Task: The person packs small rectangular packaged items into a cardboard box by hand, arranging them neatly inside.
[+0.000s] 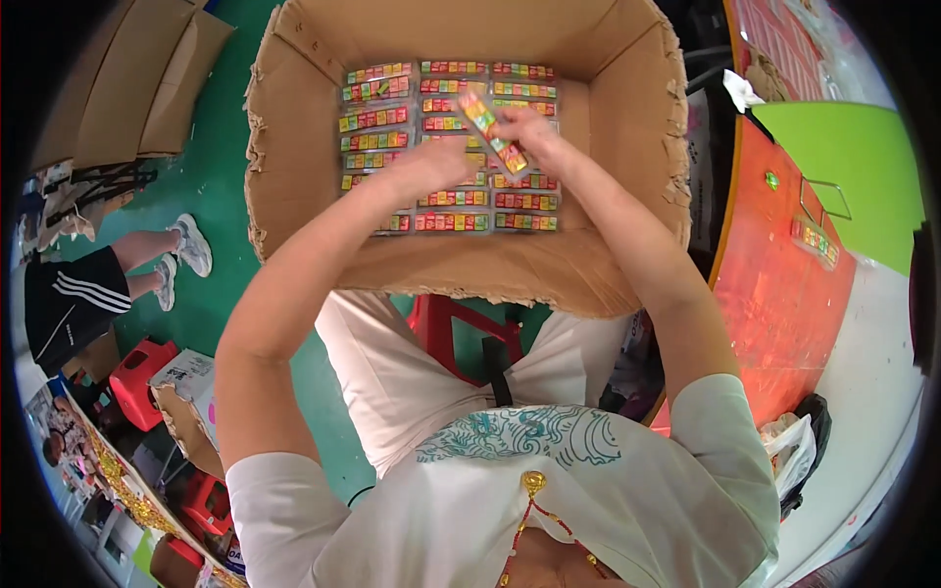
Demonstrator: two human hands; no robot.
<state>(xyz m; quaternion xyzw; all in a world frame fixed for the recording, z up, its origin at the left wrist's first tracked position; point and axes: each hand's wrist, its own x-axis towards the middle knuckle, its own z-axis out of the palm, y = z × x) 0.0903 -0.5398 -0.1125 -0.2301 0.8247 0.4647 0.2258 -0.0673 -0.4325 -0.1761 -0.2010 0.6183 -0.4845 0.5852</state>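
My right hand (532, 134) is closed on the edge of a clear plastic pack (493, 135) of small red, yellow and green pieces. That pack is tilted, raised above the others. Beside it, my left hand (439, 164) is low over the packs with its fingers curled; whatever they grip is hidden. Under both hands is a large open cardboard box (608, 245) with ragged flap edges. Similar packs (451, 222) lie inside it in three columns of several rows, some covered by my hands and forearms.
To the right stands an orange-red table (774, 323) with a green board (853, 167) and another pack (816, 243) on it. At left, a person's legs (137, 260) show on the green floor. Red stools (145, 382) and cardboard (127, 78) stand on that side.
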